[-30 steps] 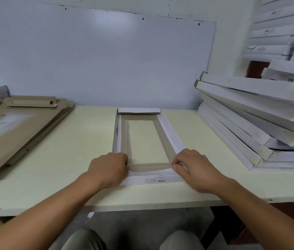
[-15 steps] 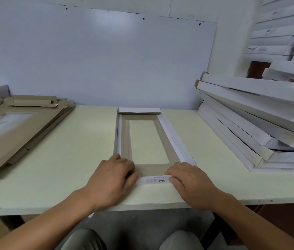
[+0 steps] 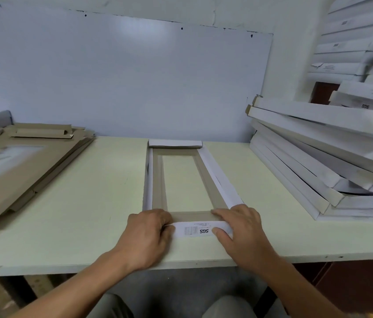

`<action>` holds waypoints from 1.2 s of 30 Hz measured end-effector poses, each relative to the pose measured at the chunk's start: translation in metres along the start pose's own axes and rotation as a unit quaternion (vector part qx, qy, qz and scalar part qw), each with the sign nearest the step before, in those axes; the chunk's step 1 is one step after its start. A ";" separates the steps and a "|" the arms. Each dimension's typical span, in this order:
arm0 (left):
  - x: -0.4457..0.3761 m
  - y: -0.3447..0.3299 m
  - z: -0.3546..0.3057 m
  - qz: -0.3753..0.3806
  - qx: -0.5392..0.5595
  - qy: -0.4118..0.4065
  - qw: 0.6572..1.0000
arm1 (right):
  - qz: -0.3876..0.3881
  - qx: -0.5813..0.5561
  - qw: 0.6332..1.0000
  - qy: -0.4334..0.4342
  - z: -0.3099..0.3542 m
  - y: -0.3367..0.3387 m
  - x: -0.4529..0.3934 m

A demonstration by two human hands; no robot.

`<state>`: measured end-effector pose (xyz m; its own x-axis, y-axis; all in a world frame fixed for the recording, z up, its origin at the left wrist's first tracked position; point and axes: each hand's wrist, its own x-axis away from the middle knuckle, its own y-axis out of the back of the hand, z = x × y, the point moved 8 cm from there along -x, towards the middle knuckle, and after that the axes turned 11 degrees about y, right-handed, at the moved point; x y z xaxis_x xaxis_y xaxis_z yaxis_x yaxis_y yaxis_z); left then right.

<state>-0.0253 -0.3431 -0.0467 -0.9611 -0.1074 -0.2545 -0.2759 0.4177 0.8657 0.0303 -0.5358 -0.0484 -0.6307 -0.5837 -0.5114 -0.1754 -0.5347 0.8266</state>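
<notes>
Lying flat in the middle of the table (image 3: pixel 84 203), the cardboard frame (image 3: pixel 158 180) runs away from the person, brown side up, with the tabletop showing through its long window. Its white near flap (image 3: pixel 200 230), printed with "SGS", sits close to the table's front edge, and both hands hold it. The left hand (image 3: pixel 148 237) has its fingers (image 3: pixel 166 222) curled over the flap's left end. The right hand (image 3: pixel 244 235) pinches the right end, thumb on the printed face and fingers laid across the brown strip behind it. A short white far flap (image 3: pixel 175 143) stands folded at the other end. Leaning white boxes (image 3: pixel 318 171) are stacked to the right, and flat brown cardboard sheets (image 3: pixel 20 171) are piled to the left.
</notes>
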 end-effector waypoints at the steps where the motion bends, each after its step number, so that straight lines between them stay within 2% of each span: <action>1: 0.000 0.000 0.001 -0.003 -0.002 0.007 1.000 | -0.057 0.002 0.998 -0.015 0.001 0.007 0.006; 4: 0.004 -0.001 -0.001 -0.017 -0.003 0.025 1.000 | -0.223 -0.072 0.964 -0.123 -0.006 0.026 0.029; 6: 0.010 -0.002 -0.005 -0.027 -0.014 0.032 0.999 | -0.288 -0.146 0.921 -0.216 -0.017 0.031 0.045; 8: 0.014 -0.003 -0.011 -0.040 -0.011 0.039 0.998 | -0.326 -0.180 0.890 -0.263 -0.023 0.035 0.056; 10: 0.017 0.000 -0.016 -0.053 0.001 0.047 0.997 | -0.319 -0.236 0.868 -0.298 -0.026 0.031 0.060; 14: 0.023 0.004 -0.030 -0.078 0.015 0.065 0.995 | -0.250 -0.375 0.822 -0.349 -0.018 0.001 0.061; 17: 0.029 0.004 -0.041 -0.099 0.005 0.073 0.992 | -0.232 -0.493 0.762 -0.351 0.000 -0.020 0.048; 19: 0.033 0.000 -0.046 -0.102 -0.008 0.073 0.992 | -0.230 -0.519 0.748 -0.345 0.009 -0.027 0.040; 21: 0.036 -0.004 -0.048 -0.093 -0.006 0.072 0.993 | -0.239 -0.511 0.753 -0.339 0.012 -0.025 0.034; 26: 0.042 -0.007 -0.058 -0.091 0.025 0.015 0.995 | -0.270 -0.417 0.811 -0.308 0.002 -0.003 0.031; 28: 0.044 -0.006 -0.058 -0.090 0.045 -0.005 0.995 | -0.268 -0.361 0.850 -0.275 0.000 0.010 0.027; 31: 0.044 0.003 -0.049 -0.118 0.100 -0.020 0.988 | -0.273 -0.325 0.885 -0.193 0.004 0.034 0.016; 34: 0.035 0.010 -0.023 -0.153 0.137 0.011 0.979 | -0.289 -0.279 0.910 -0.108 0.006 0.064 0.004; 36: 0.028 0.010 -0.001 -0.167 0.137 0.048 0.975 | -0.311 -0.258 0.912 -0.073 0.003 0.084 -0.002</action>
<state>-0.0552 -0.3426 -0.0446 -0.8186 -0.3580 -0.4493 -0.5727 0.5686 0.5905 0.0148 -0.5774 0.0231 -0.6314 -0.0007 -0.7754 -0.1787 -0.9730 0.1464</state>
